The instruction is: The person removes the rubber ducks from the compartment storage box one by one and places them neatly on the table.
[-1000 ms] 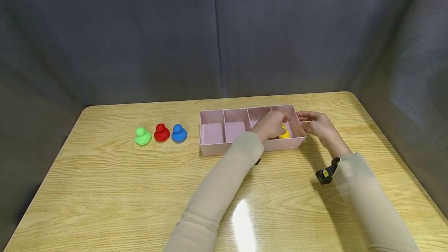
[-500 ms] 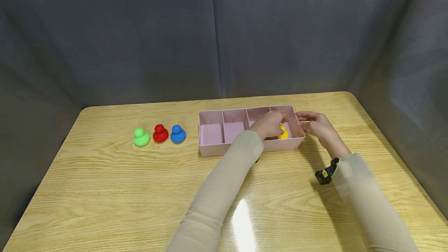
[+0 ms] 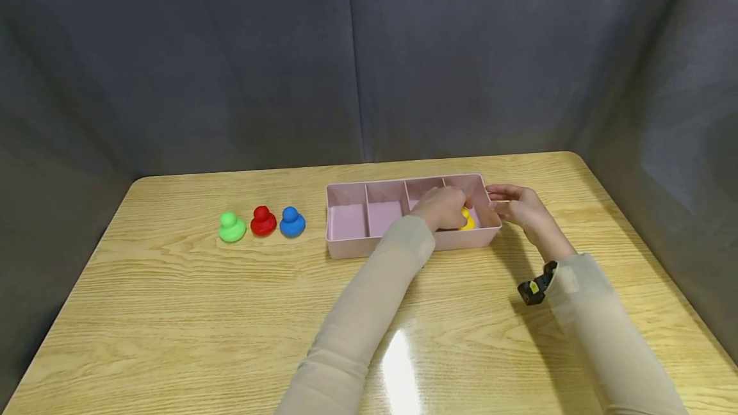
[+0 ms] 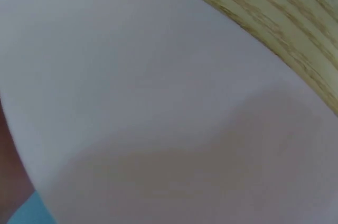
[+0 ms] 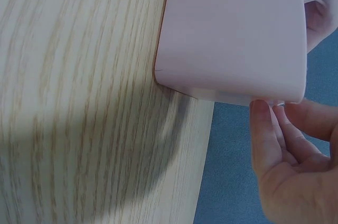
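A pink box (image 3: 348,247) with a row of compartments stands on the table. My left hand (image 3: 442,207) reaches into its right part, fingers bent down at a small yellow duck-shaped toy (image 3: 469,220) in the rightmost compartment. The hand covers part of that toy. At the right end of the box, my right hand (image 3: 521,207) touches the end wall with fingertips and thumb near the rim. In the right wrist view, those extended fingers (image 5: 262,134) meet the outside of the box wall (image 5: 232,34). The left wrist view is filled mostly by the box's pale front wall (image 4: 158,86).
Left of the box, a green toy (image 3: 232,228), a red toy (image 3: 263,221) and a blue toy (image 3: 292,223) of the same kind stand in a row on the wooden table (image 3: 202,312). Dark grey curtains (image 3: 259,63) enclose the table at the back and sides.
The left hand has sunk slightly in the box, with the yellow toy a little lower. The right hand stays at the box's end. The whole view has shifted slightly.
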### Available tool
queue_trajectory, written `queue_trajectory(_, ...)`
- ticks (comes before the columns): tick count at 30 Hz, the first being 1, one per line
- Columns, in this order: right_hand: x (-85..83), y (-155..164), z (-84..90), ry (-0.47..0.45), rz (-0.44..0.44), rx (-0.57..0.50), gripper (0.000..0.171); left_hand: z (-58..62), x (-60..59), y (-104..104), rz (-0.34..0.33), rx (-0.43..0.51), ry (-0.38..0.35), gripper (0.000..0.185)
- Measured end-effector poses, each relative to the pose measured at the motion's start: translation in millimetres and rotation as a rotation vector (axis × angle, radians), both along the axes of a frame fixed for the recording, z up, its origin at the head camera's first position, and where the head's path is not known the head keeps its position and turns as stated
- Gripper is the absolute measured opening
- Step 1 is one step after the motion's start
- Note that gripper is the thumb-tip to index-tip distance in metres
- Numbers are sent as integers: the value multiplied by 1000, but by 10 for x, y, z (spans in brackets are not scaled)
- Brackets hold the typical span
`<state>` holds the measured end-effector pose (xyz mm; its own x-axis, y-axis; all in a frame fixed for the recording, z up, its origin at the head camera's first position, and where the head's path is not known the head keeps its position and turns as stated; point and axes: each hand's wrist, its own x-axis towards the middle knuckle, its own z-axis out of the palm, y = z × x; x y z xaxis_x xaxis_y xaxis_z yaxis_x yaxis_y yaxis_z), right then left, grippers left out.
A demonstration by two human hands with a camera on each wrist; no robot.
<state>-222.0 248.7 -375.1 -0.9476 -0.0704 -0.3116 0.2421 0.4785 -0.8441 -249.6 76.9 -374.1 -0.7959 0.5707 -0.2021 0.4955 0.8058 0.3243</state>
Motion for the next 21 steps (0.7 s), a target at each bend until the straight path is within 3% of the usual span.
queue_trajectory(5,1,-4,4,-7,-6,1,51,1,10,5,-14,17,-9,30)
queue_trajectory(12,9,19,1,4,6,-10,52,-9,35,41,-33,19,39,26)
queue_trajectory(21,10,7,1,5,7,-13,53,-35,37,74,-9,14,26,26)
